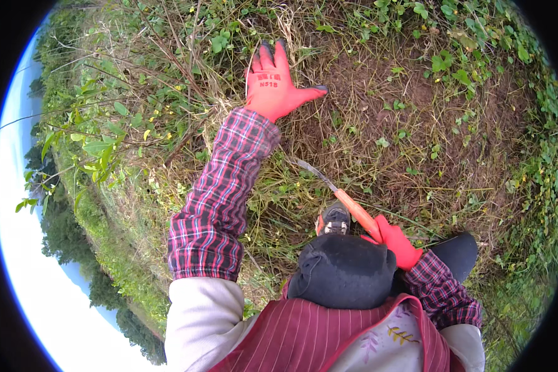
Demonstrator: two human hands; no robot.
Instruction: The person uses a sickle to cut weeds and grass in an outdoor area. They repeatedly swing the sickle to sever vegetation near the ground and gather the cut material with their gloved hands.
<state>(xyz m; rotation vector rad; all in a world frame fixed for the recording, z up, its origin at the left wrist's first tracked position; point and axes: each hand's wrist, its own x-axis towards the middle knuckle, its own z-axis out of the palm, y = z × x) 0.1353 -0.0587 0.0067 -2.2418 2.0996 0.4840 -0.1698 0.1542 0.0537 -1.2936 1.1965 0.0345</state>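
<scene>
My left hand (272,86), in a red work glove with dark fingertips, stretches forward with its fingers spread, over or against dry grass stems (286,28). The glove's back bears writing, and nothing is seen in this hand. Lower down, my right hand (397,242), gloved in the same red, is closed around the orange handle (358,214) of a sickle. The sickle's curved metal blade (314,169) points up and left over cut grass, its tip partly lost among the stems. The blade is well apart from my left hand.
My shoe (335,221) stands on the grass just below the blade, beside my dark-trousered knee (344,272). Leafy branches and twigs (97,146) rise at left. Reddish soil with cut straw (409,102) spreads to the right, bordered by green creeping plants (539,116).
</scene>
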